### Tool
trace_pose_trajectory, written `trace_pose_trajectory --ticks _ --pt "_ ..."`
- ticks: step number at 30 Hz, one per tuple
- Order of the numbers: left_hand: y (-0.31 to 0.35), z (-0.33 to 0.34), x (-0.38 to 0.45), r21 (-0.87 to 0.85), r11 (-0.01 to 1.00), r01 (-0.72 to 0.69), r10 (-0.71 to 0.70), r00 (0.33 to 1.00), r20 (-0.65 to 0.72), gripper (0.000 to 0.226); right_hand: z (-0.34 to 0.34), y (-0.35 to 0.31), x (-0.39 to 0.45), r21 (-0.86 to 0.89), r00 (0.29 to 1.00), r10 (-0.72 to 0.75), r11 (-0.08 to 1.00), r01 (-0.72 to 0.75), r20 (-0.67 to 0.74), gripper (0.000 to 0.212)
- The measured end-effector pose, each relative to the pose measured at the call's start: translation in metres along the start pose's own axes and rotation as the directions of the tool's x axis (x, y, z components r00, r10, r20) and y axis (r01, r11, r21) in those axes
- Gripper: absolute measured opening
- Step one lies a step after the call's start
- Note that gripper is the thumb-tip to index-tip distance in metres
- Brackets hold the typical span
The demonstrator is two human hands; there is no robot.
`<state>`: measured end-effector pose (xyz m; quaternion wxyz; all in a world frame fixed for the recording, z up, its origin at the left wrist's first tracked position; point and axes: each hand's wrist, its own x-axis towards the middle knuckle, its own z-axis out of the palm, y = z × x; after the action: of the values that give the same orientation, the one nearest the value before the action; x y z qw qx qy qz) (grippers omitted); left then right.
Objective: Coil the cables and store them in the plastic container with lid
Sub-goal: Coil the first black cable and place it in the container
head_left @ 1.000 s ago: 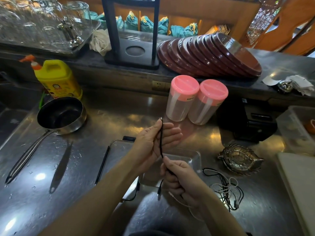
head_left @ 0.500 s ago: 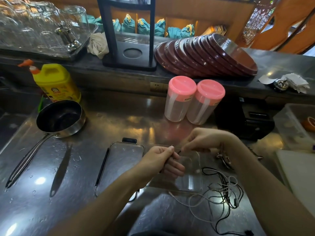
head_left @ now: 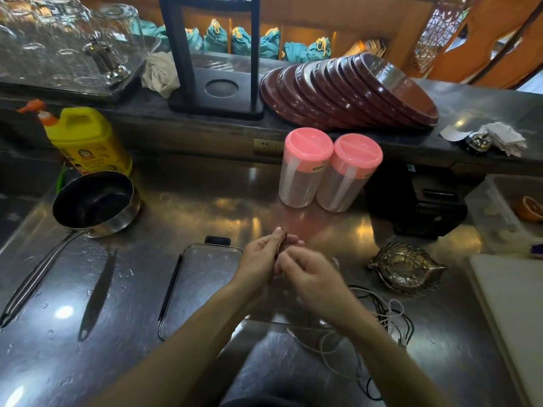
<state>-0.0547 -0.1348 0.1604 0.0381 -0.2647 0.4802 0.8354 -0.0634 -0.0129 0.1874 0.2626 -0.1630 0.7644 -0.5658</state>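
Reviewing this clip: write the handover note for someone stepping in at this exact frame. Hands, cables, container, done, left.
Left hand: holds the black cable folded between thumb and fingers.
Right hand: fingers curled right against it, apparently working the same cable; blurred.
Clear plastic container lies on the steel counter under the hands, mostly hidden; its lid lies to the left.
Loose black and white cables lie tangled at the right.
Done: first cable partly coiled.
Left: finish it, coil the rest, load the container, close the lid.
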Motion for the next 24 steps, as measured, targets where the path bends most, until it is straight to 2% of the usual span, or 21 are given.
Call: trace_pose_trajectory --ticks 2,5,8,13,15,18,21,24 --pt "0.006 0.006 0.0 -0.105 0.994 0.037 -0.032 0.998 0.048 0.037 0.012 0.017 -0.012 -0.023 0.999 0.015 1.0 -0.016 -0.04 0.029" --pt "0.011 0.011 -0.001 -0.155 0.987 0.047 -0.031 0.994 0.103 0.035 0.011 0.034 -0.024 0.125 0.995 0.072 0.99 -0.063 -0.069 0.036" --pt "0.01 0.008 0.0 -0.216 0.972 0.087 -0.06 0.99 0.13 0.033 0.002 0.047 -0.029 0.245 0.975 0.218 0.944 -0.223 0.044 0.048" --pt "0.015 0.009 -0.006 -0.305 0.942 0.138 -0.053 0.962 0.269 0.036 -0.02 0.066 -0.026 0.12 0.898 0.38 0.903 -0.412 0.221 0.046" --pt "0.02 0.007 -0.011 -0.267 0.955 0.13 -0.04 0.947 0.319 0.04 -0.037 0.069 -0.016 0.03 0.883 0.434 0.895 -0.446 0.177 0.037" --pt "0.019 0.003 -0.015 -0.115 0.989 0.089 -0.042 0.932 0.359 0.046 -0.07 0.075 0.008 0.111 0.875 0.469 0.869 -0.482 0.124 0.026" --pt "0.008 0.003 -0.018 -0.006 0.995 0.095 -0.084 0.908 0.41 0.046 -0.095 0.059 0.033 -0.088 0.873 0.473 0.881 -0.466 0.12 0.025" --pt "-0.007 0.001 -0.019 0.181 0.981 0.073 -0.143 0.9 0.411 0.042 -0.102 0.027 0.054 -0.286 0.897 0.432 0.875 -0.391 0.095 0.011"
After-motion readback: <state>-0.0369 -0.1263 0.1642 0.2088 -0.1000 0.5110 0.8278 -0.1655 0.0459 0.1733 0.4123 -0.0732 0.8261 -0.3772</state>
